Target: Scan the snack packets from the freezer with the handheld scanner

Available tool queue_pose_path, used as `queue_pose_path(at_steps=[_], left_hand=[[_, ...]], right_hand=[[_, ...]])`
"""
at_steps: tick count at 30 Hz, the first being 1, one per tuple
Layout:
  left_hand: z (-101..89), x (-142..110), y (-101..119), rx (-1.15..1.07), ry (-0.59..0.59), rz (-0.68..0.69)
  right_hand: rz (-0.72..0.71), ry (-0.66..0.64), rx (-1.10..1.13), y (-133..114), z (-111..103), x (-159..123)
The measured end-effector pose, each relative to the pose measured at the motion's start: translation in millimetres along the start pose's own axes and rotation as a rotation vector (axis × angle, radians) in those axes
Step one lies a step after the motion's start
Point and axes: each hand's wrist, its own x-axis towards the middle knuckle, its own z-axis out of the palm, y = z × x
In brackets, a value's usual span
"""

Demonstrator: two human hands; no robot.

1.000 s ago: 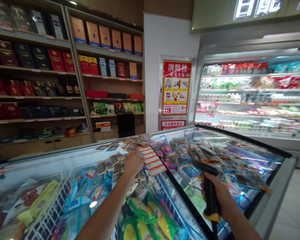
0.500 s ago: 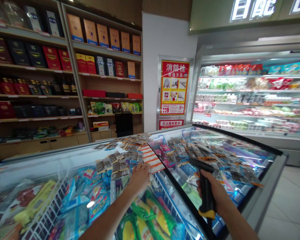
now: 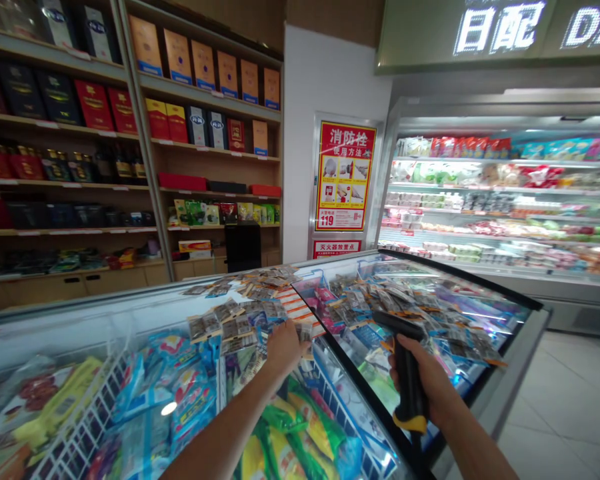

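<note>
My right hand [image 3: 433, 383] is wrapped round the black and yellow grip of a barcode scanner [image 3: 405, 363], its head pointing left over the glass lid [image 3: 500, 313] of a chest freezer. My left hand [image 3: 285, 347] reaches onto the glass and closes on a small packet [image 3: 304, 331] at the edge of a spread of many small snack packets [image 3: 240, 320]. More such packets [image 3: 410, 307] cover the right lid. Under the glass lie frozen goods in blue, green and yellow bags [image 3: 300, 427].
Wooden shelves [image 3: 130, 173] with boxed goods fill the back left wall. A red fire notice [image 3: 347, 177] hangs on a white pillar. An open chiller [image 3: 505, 200] runs along the right. A tiled aisle [image 3: 575, 407] lies to the right of the freezer.
My left hand has drawn back from the far packets toward the lid's near edge and closed on one packet. The scanner hand has shifted slightly left with the view.
</note>
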Motion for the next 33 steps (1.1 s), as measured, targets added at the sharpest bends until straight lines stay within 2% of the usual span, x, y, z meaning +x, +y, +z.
queue_pose_path(at_steps=[3,8,10,12,14,17,20,27,33], left_hand=[[4.6,13,6,-0.340,-0.077,-0.057],[14.5,56,28,-1.131,-0.102,-0.226],[20.4,72,35,-1.295,-0.117,-0.233],[28.8,85,37,-1.324,-0.125,-0.222],[38.7,95,34,-1.290,-0.065,-0.195],[51.0,108,26,-1.282,0.055,-0.129],[55.7,117,20,-1.310,0.063,-0.125],[55.6,118,20,-1.390,0.018,-0.220],[58.7,117,19,-1.386,-0.004,-0.155]], right_hand=[[-0.024,-0.021,-0.002,-3,4,-2],[-0.135,-0.079,-0.023,-2,15,4],[-0.185,-0.094,-0.066,4,22,13],[-0.232,-0.133,-0.106,14,32,25],[-0.249,-0.155,-0.116,26,41,39],[-0.193,-0.147,-0.198,44,50,57],[-0.145,-0.145,-0.323,53,49,64],[-0.076,-0.145,-0.266,45,31,44],[-0.088,-0.159,-0.213,42,33,31]])
